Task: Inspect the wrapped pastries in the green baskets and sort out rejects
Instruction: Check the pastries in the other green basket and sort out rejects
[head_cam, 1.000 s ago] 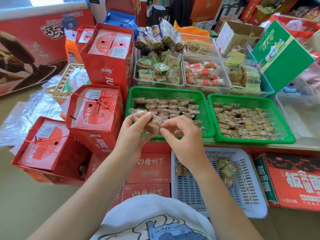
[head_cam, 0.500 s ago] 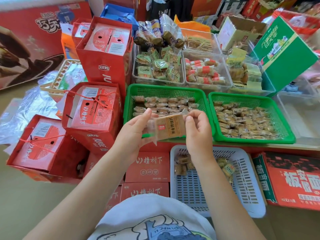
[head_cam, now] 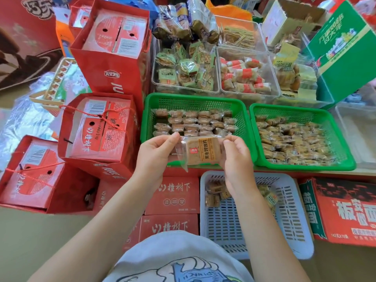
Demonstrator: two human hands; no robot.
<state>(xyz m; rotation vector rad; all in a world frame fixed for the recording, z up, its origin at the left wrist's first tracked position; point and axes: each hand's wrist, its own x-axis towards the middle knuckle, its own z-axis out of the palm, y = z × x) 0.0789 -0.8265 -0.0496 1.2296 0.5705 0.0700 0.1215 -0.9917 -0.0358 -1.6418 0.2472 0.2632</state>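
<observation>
A wrapped pastry (head_cam: 200,151) in clear film with a brown label is held flat, label up, over the front rim of the left green basket (head_cam: 193,98). My left hand (head_cam: 155,153) pinches its left edge and my right hand (head_cam: 237,157) pinches its right edge. The left basket holds neat rows of wrapped pastries (head_cam: 193,121). The right green basket (head_cam: 301,111) is filled with a loose heap of wrapped pastries (head_cam: 293,139). Below, a white slotted basket (head_cam: 289,220) holds a few wrapped pastries (head_cam: 213,192), partly hidden by my right forearm.
Red gift bags with boxes (head_cam: 97,127) stand to the left. Clear bins of other wrapped snacks (head_cam: 187,74) sit behind the green baskets, with a green carton (head_cam: 345,55) at the right. Red cartons (head_cam: 175,196) lie under the shelf edge.
The pastry was bunched between both hands a second ago. It has been turned label up and raised toward the camera, stretched flat between my two hands.
</observation>
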